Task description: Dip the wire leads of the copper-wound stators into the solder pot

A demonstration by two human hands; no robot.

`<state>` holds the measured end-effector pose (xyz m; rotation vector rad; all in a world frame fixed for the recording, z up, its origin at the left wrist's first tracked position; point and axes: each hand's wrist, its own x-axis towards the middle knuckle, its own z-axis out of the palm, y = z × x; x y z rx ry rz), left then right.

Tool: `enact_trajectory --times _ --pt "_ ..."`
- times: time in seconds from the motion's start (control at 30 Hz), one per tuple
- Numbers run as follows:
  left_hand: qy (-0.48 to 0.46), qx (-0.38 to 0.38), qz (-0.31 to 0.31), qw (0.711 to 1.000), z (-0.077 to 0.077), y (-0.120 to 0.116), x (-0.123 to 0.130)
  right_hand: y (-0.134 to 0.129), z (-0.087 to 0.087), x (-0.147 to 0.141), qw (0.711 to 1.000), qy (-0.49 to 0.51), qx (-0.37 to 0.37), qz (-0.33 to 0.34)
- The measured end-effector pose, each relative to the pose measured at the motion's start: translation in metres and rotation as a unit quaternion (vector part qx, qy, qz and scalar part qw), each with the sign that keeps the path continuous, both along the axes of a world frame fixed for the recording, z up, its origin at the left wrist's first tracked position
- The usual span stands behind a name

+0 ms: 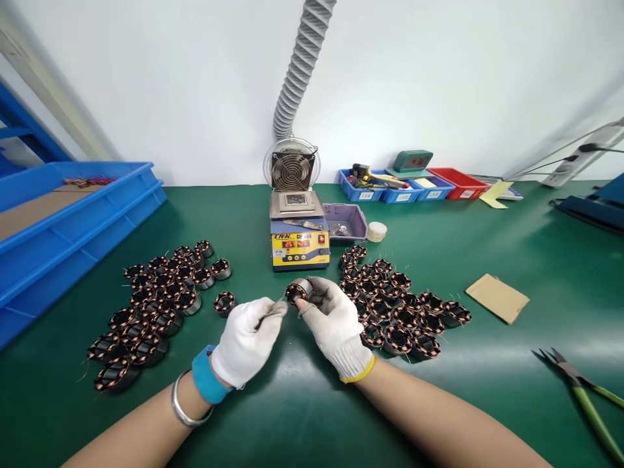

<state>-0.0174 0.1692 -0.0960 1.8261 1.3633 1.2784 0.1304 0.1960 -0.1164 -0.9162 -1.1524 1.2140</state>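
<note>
My right hand (334, 318), in a white knitted glove with a yellow cuff, grips a motor stator (296, 292) wound with copper. The stator is tilted, its open ring facing me. Just left of it, my left hand (251, 338), also gloved in white, has thumb and fingers pinched together; whatever is between them is too small to make out. A single stator (225, 303) stands on the table beside my left hand. One group of stators (156, 305) stands to the left, another (390, 302) to the right, thin wire ends sticking up from several.
Behind my hands stands a blue-yellow solder pot (300, 244) below a fan and a grey duct hose (305, 65). A purple tray (358, 224), a blue tool bin (363, 194) and a blue crate (97, 227) stand around it. Green-handled pliers (580, 383) and cardboard (497, 299) lie right.
</note>
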Motion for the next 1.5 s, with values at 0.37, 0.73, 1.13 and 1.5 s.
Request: enact_trajectory --times 0.37,0.73,1.13,1.5 --pt "-0.044 -0.122 -0.027 0.991 -0.020 0.008 0.014 0.053 0.070 0.023 0.973 -0.211 0.068 -0.066" --pt "0.081 -0.156 -0.082 0.981 -0.017 0.012 0.015 0.196 0.157 -0.015 0.615 -0.765 0.158 -0.105" --pt "0.087 -0.156 -0.075 0.981 -0.020 0.015 0.016 0.222 0.143 -0.028 0.564 -0.808 0.154 -0.074" --pt "0.021 -0.182 -0.051 0.982 -0.021 0.017 0.018 0.207 0.155 -0.023 0.631 -0.754 0.154 -0.097"
